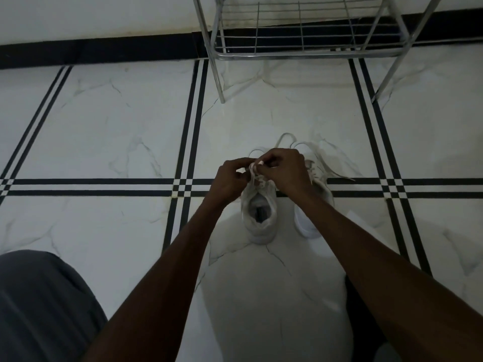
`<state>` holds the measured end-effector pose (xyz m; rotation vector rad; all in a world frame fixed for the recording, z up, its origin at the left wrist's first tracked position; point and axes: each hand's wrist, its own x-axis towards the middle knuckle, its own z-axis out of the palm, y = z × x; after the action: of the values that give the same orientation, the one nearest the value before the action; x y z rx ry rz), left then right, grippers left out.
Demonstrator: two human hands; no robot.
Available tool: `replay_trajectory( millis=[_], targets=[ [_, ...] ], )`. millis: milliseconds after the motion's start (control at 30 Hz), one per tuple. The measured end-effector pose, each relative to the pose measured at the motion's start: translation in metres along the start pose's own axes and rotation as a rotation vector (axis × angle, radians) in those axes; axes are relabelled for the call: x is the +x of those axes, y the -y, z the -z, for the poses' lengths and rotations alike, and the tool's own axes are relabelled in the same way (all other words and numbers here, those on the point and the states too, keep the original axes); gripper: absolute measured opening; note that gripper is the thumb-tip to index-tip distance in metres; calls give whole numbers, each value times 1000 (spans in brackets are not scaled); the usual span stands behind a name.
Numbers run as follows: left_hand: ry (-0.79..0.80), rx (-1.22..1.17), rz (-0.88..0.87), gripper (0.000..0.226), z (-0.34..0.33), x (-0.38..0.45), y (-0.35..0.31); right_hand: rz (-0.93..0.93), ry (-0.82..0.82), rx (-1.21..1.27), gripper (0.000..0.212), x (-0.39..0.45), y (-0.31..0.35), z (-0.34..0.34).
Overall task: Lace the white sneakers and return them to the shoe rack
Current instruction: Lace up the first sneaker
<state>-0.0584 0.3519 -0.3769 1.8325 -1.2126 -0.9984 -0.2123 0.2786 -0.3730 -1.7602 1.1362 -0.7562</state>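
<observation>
Marbled tile floor (pixel 117 131), hands pinching flat lace (pixel 253 171)

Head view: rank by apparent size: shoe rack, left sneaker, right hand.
1. shoe rack, largest, though cut off at the top edge
2. left sneaker, partly hidden by the hands
3. right hand, nearer the camera, so real size unsure

Rack (pixel 308 48): upper tiers cut off by top edge. Left hand (pixel 230 178) and right hand (pixel 285 168) cover near shoe's (pixel 258 215) tongue and eyelets; lace (pixel 253 170) grip hidden between fingers, knot state unclear. Far shoe (pixel 317 194) partly behind right forearm. Grey knee (pixel 39 304) cropped at lower left.
</observation>
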Motion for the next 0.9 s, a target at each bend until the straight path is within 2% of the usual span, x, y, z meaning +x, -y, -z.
replay_trajectory(
  millis=[67, 167, 233, 300, 400, 500, 567, 600, 700, 800, 833, 900],
  targets=[
    [-62, 97, -35, 28, 0, -1, 2, -14, 13, 18, 10, 0, 0, 3],
    [-101, 307, -124, 30, -1, -2, 9, -58, 74, -7, 17, -2, -3, 10],
    [-102, 473, -101, 25, 6, -6, 20, -134, 69, -85, 20, -3, -12, 21],
    [-148, 564, -61, 25, 19, -16, 36, -210, -17, -277, 19, -4, -27, 39],
    [-154, 573, 77, 27, 32, -34, 56, -304, -129, -471, 15, -9, -34, 50],
    [-64, 238, 84, 26, 31, -35, 64, -217, -141, -540, 8, -11, -23, 39],
    [-63, -24, 92, 23, 31, -37, 57, -221, -129, -460, 8, -9, -21, 36],
    [-77, -120, 112, 24, 32, -40, 52, -279, -124, -335, 8, -6, -22, 36],
    [-88, -258, 173, 34, 26, -43, 44, -504, -105, 283, 17, -5, -19, 31],
    [-81, -486, 302, 44, 9, -40, 38, -596, -100, 726, 18, -8, -9, 25],
    [-88, -636, 343, 47, 2, -38, 34, -621, -108, 811, 24, -7, -8, 23],
    [-105, -979, 424, 49, -9, -33, 26, -658, -123, 761, 33, -8, -10, 18]
  ],
)
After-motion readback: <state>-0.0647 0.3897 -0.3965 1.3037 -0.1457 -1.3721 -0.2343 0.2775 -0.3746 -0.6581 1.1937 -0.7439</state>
